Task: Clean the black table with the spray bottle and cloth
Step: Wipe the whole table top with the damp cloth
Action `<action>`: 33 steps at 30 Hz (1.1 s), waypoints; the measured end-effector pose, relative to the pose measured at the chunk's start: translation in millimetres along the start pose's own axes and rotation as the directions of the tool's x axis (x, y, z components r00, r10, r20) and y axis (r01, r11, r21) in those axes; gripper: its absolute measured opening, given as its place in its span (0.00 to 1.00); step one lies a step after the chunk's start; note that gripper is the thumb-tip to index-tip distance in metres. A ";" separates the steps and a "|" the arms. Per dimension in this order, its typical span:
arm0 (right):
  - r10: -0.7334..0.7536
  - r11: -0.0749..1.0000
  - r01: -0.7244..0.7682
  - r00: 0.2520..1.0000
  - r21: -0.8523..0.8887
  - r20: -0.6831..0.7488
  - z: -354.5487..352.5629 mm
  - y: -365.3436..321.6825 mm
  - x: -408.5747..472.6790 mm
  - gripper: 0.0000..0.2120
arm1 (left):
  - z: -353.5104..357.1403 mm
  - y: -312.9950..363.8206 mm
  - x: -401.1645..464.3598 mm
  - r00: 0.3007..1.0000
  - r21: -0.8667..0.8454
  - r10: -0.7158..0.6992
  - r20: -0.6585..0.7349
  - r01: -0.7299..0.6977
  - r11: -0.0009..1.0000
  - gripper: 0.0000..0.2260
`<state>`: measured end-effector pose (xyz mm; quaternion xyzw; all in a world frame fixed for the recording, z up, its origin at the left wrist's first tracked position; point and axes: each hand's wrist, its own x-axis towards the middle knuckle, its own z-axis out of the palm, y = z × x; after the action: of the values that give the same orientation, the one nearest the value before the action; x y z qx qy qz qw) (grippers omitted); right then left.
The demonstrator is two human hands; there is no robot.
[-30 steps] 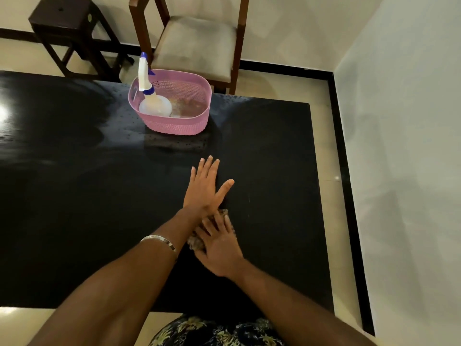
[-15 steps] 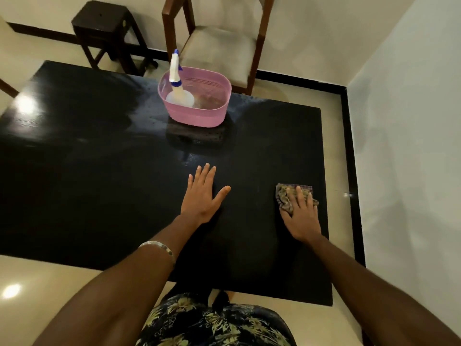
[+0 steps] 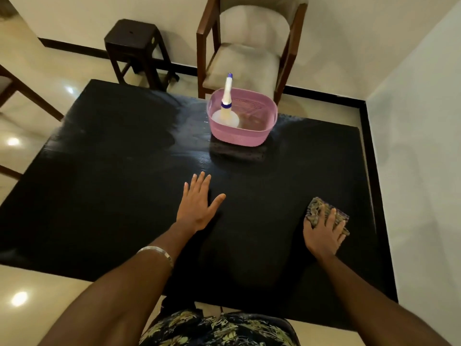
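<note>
Right hand [image 3: 323, 232] pressing cloth [image 3: 318, 211] onto black table [image 3: 99, 183] at 4 o'clock, fingers spread; left hand [image 3: 197, 204] resting flat, fingers wide.

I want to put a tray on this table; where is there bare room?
The black table is bare across its whole left half, from the left hand out to the left edge. A narrower bare strip lies between the left hand and the right hand pressing the cloth. The far middle is taken by the pink basket holding the spray bottle.
</note>
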<state>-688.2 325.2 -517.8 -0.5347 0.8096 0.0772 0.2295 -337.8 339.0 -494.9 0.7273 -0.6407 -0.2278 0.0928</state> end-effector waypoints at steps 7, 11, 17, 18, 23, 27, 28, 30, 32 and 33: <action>-0.003 1.000 0.003 1.000 0.000 0.008 39.5 -127.4 -37.0 0.34 | -49.7 -89.6 18.2 1.000 0.000 0.005 0.011 -0.005 1.000 0.39; -0.103 0.994 0.103 0.995 -0.038 0.005 64.6 -213.5 -65.1 0.35 | -73.3 -140.6 21.6 1.000 -0.025 -0.017 -0.007 0.017 1.000 0.39; -0.302 0.949 0.305 0.952 -0.077 0.047 95.8 -336.7 -102.7 0.35 | -101.8 -204.3 16.3 0.995 -0.087 -0.085 -0.061 0.080 0.993 0.38; -0.335 0.938 0.338 0.941 -0.078 0.052 100.5 -355.2 -107.2 0.35 | -105.7 -213.6 15.3 0.993 -0.090 -0.099 -0.065 0.093 0.992 0.38; -0.501 0.853 0.510 0.859 -0.107 0.102 121.2 -439.4 -122.0 0.36 | -121.2 -256.1 9.3 0.979 -0.104 -0.185 -0.086 0.176 0.979 0.38; -0.653 0.727 0.674 0.737 -0.131 0.175 137.4 -490.9 -129.7 0.35 | -129.9 -279.8 2.6 0.963 -0.111 -0.247 -0.108 0.235 0.966 0.37; -0.686 0.685 0.713 0.701 -0.150 0.195 141.2 -499.8 -132.0 0.35 | -131.6 -284.1 0.9 0.960 -0.108 -0.258 -0.112 0.246 0.963 0.36; -0.746 0.592 0.786 0.619 -0.181 0.245 147.0 -509.4 -139.1 0.33 | -134.1 -290.9 -3.4 0.956 -0.100 -0.273 -0.109 0.263 0.960 0.36; -0.800 0.480 0.856 0.517 -0.193 0.303 150.6 -506.7 -145.1 0.33 | -134.1 -295.3 -6.6 0.954 -0.088 -0.282 -0.099 0.274 0.958 0.35; -0.823 0.420 0.886 0.464 -0.198 0.328 151.8 -500.1 -146.8 0.34 | -133.2 -296.0 -7.9 0.955 -0.082 -0.283 -0.095 0.276 0.958 0.35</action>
<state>-146.3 295.1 -524.9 -0.8934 0.3716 0.1361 0.2125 -15.0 373.7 -502.6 0.8180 -0.5176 -0.2214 0.1180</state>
